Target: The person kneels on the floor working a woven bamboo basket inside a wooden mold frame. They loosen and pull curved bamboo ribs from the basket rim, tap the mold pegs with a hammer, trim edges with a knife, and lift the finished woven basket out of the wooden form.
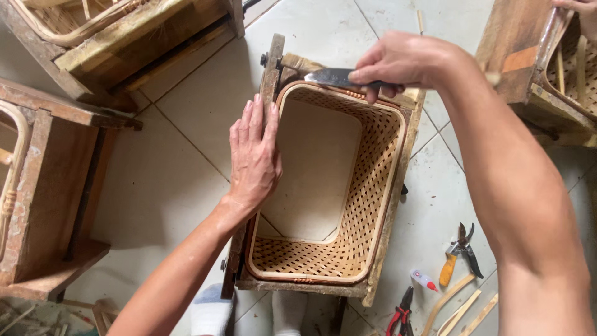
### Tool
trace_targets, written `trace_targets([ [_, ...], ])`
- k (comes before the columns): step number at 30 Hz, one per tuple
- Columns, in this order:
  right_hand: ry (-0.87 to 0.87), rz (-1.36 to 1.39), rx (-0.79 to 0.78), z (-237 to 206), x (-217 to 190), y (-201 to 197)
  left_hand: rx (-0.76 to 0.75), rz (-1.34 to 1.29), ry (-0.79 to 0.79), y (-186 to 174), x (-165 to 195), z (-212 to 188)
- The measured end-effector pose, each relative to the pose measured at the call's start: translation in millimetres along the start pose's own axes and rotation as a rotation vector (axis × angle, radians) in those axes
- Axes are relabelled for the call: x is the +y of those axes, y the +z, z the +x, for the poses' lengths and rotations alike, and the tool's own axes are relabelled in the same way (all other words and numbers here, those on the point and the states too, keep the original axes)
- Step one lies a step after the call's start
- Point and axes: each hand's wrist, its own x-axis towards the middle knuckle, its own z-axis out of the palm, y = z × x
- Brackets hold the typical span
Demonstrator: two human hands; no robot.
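A woven bamboo basket [367,186] with no bottom sits inside a rough wooden frame [398,205] on the tiled floor. My left hand [254,152] lies flat, fingers together, on the basket's left rim and the frame's left rail. My right hand [404,62] grips a knife [333,77] at the basket's far rim, its blade pointing left along the rim's top edge. My forearm crosses the right side of the view.
Wooden frames stand at the left [50,180], top left [124,43] and top right [535,56], where another person's hand [578,9] shows. On the floor at lower right lie pruning shears [459,252], red-handled pliers [401,311], a small glue tube [424,280] and bamboo strips [460,308].
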Motion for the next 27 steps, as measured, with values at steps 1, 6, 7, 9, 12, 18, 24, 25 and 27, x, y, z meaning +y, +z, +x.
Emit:
trace_targets([
  [1, -0.027, -0.027, 0.038, 0.9, 6.5, -1.4, 0.006, -0.009, 0.019, -1.6, 0.2, -0.3],
  [6, -0.171, -0.28, 0.373, -25.7, 70.9, 17.1, 0.042, 0.029, 0.042, -8.4, 1.8, 4.4],
  [7, -0.244, -0.35, 0.504, -39.6, 87.5, 20.9, 0.064, 0.029, 0.062, -9.7, 2.3, 8.2],
  [9, -0.37, -0.484, 0.775, -69.0, 121.3, 31.1, 0.104, 0.022, 0.127, -11.6, 2.8, 20.0],
  [12, 0.045, -0.455, 0.585, -86.5, 157.6, 45.7, 0.097, 0.164, 0.237, -10.6, 4.0, 45.0],
  [18, -0.122, -0.293, 0.743, -93.5, 183.7, 86.9, 0.1, 0.435, 0.315, -0.8, 2.8, 71.8],
  [24, -0.087, -0.415, 0.587, -89.7, 180.0, 69.1, 0.122, 0.322, 0.32, 1.0, -3.8, 66.7],
  [25, -0.099, -0.437, 0.585, -85.1, 178.3, 62.6, 0.112, 0.317, 0.314, 0.7, -3.4, 65.4],
  [27, -0.132, -0.489, 0.584, -75.2, 174.6, 50.3, 0.101, 0.312, 0.293, -1.4, -2.8, 63.4],
])
